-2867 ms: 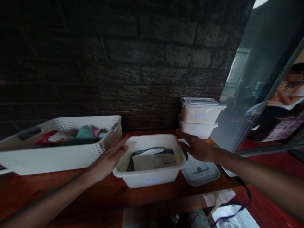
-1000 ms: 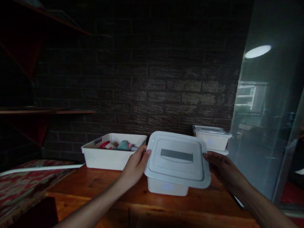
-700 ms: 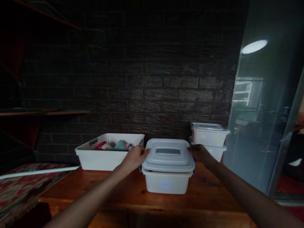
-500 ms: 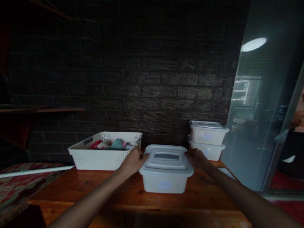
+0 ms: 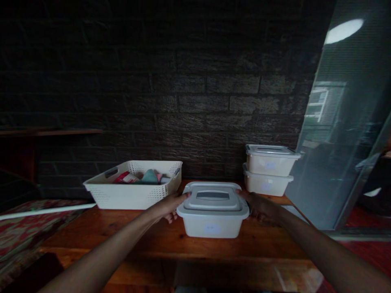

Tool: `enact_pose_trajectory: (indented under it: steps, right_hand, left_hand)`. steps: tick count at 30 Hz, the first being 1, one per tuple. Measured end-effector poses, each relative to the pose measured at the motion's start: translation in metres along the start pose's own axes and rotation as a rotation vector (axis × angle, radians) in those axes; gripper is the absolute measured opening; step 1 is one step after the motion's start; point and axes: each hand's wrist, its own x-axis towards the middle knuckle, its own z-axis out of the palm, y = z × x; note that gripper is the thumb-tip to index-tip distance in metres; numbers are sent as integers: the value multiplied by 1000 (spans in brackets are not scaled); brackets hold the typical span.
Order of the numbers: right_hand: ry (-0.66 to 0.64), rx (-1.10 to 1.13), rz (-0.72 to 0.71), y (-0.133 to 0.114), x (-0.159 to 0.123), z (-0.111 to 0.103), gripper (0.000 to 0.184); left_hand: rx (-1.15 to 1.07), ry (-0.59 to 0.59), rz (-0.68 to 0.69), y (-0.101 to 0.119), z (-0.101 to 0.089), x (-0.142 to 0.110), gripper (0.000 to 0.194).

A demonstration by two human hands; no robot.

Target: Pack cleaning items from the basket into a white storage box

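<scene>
A white plastic storage box [image 5: 198,226] stands upright on the wooden tabletop in front of me. Its pale grey lid [image 5: 214,205] sits on the rim, and what lies inside is hidden. At the box's left side, my left hand [image 5: 172,206] grips the edge, thumb on the lid and fingers curled below the rim. My right hand [image 5: 258,205] holds the opposite edge the same way, its fingers bent down along the side and partly in shadow.
A white perforated basket [image 5: 122,197] with cloth items stands at the left. Two lidded boxes [image 5: 269,171] are stacked at the back right, near a glass panel [image 5: 324,162]. The wooden tabletop [image 5: 122,232] meets a dark brick wall [image 5: 189,89] behind.
The box was open with folded cloth or gloves inside. Both hands brought the lid over it and lowered it onto the rim. Now the fingers have moved down the sides.
</scene>
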Motion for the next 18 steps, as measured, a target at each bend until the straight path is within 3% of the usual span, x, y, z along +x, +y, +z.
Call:
enact_pose_trajectory:
  steps: [3, 6, 11, 18]
  right_hand:
    - [-92, 74, 45, -2, -1, -3, 74]
    - [-127, 61, 72, -5, 2, -8, 59]
    - [-96, -20, 28, -12, 2, -8, 49]
    - [-32, -243, -21, -18, 10, -9, 44]
  left_hand:
    - [-84, -84, -23, 2, -1, -4, 75]
    - [-33, -96, -49, 12, -6, -4, 71]
    - [162, -53, -135, 26, -8, 8, 66]
    - [322, -34, -176, 28, -1, 12, 72]
